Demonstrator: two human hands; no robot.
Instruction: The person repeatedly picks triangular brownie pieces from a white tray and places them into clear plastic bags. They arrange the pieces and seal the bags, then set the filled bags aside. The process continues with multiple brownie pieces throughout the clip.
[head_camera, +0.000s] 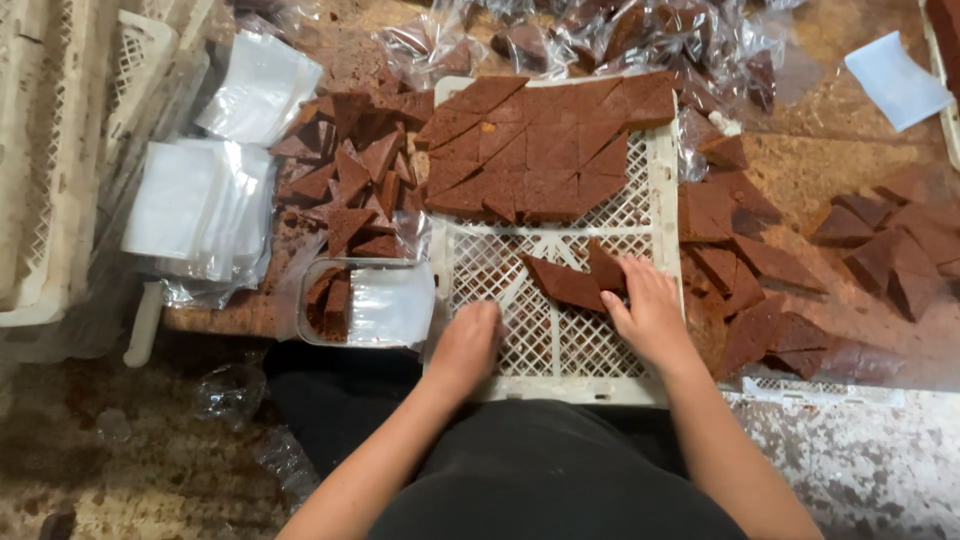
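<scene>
A white plastic lattice tray (560, 345) lies in front of me, its far half covered with flat brown triangular cake pieces (545, 150). My right hand (648, 312) rests on the tray, fingertips touching two loose brown pieces (575, 280) near the middle. My left hand (465, 345) lies on the tray's near left part, fingers curled down against the lattice; whether it holds anything is hidden.
A clear plastic bag (365, 305) with brown pieces inside lies left of the tray. A heap of brown triangles (350, 185) and stacks of clear empty bags (200, 205) sit further left. More pieces (780, 290) lie right. White crates (50, 150) stand far left.
</scene>
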